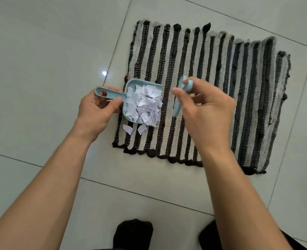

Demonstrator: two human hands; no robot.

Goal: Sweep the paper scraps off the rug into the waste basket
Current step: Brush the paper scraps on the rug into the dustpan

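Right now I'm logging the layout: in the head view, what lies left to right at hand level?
Left hand on the dustpan handle → paper scraps in the dustpan → small brush → right hand → bare striped rug.

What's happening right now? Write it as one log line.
left hand holds dustpan | right hand holds brush | scraps in dustpan | two scraps on rug

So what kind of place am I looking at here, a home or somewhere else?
Probably a room in a home, though little shows. The floor is large glossy pale tiles, a small striped woven rug lies on it, and the person stands in dark socks using a mini dustpan.
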